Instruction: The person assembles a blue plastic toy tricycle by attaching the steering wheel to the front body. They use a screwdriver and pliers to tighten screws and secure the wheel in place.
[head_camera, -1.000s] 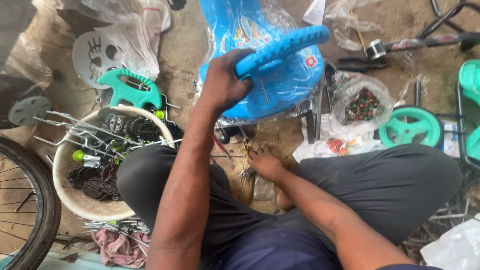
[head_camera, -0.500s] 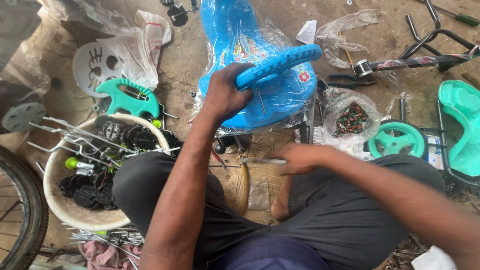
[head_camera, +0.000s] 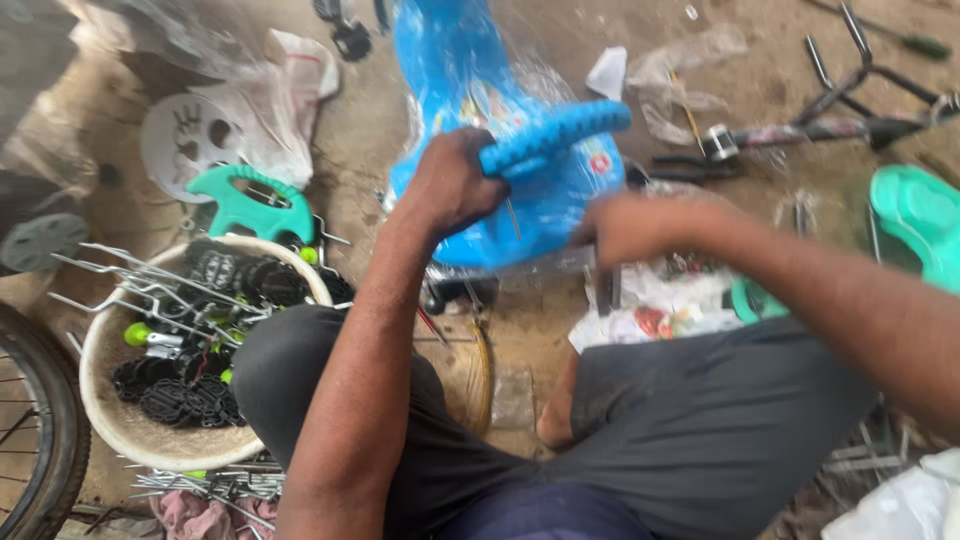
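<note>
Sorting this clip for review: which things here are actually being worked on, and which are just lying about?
In hand:
- blue plastic seat, still in its clear wrap
- blue ribbed bar, gripped by the left hand
- right hand, at the seat's near edge, blurred

Lying about:
- basket of black pedals and metal parts
- green handle piece
- bicycle wheel
- metal frame
- green plastic seat

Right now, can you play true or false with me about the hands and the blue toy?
1. The left hand grips the blue handle. True.
2. The right hand is far from the blue plastic seat. False: it is at the seat's lower edge.
3. The round basket holds black pedals. True.
4. The green seat lies inside the basket. False: it lies on the ground at the right.
</note>
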